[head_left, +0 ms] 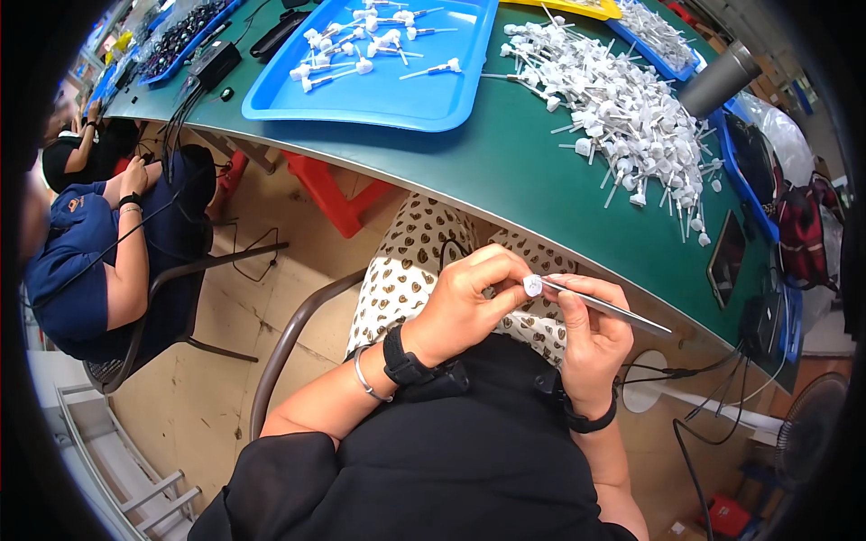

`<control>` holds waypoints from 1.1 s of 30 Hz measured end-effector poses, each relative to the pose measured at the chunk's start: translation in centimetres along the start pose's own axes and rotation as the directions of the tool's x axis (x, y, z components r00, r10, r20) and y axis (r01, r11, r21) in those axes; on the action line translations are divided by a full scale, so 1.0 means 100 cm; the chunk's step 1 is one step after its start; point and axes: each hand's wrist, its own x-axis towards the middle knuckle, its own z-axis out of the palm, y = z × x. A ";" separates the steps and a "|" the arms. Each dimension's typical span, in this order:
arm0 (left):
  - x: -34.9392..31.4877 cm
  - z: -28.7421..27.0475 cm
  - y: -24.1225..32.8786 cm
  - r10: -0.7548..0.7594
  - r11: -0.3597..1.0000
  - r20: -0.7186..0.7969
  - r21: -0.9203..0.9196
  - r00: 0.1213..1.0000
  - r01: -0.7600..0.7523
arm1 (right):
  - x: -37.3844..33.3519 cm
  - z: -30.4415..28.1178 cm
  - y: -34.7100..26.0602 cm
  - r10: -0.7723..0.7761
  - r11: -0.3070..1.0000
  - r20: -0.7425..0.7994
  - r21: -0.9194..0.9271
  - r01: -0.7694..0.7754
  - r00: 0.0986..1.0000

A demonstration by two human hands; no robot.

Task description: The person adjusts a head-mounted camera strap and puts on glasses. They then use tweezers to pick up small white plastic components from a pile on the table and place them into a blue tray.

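My left hand (469, 302) pinches a small white plastic cap (533, 286) between thumb and fingers, held over my lap below the table edge. My right hand (591, 334) grips thin metal tweezers (613, 308) whose tip touches the cap. A black watch and a silver bangle are on my left wrist, and a black band is on my right wrist. A big heap of white plastic parts with thin stems (631, 117) lies on the green table (505, 162) ahead of me.
A blue tray (379, 99) holds several finished white parts. More blue trays, a yellow tray (577, 9) and a grey cylinder (717, 79) stand at the far right. A phone (726, 257) lies near the table edge. A seated person (90, 243) is at left, next to red stools (334, 194).
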 end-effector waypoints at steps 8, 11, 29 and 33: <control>-0.003 0.005 -0.001 0.051 0.995 -0.006 0.091 0.999 -0.050 | 0.000 -0.002 0.005 -0.025 0.999 0.007 -0.019 0.026 1.000; -0.002 0.004 0.001 0.029 0.997 -0.008 0.074 1.000 -0.029 | 0.001 -0.002 0.002 -0.006 1.000 0.016 0.011 0.005 1.000; -0.002 0.003 0.001 0.010 0.998 -0.007 0.070 1.000 -0.009 | 0.002 -0.001 0.001 -0.010 1.000 0.034 -0.003 0.010 0.999; -0.002 0.002 0.000 0.009 0.997 -0.003 0.083 1.000 -0.009 | 0.002 0.000 0.002 -0.014 1.000 0.027 -0.007 0.014 1.000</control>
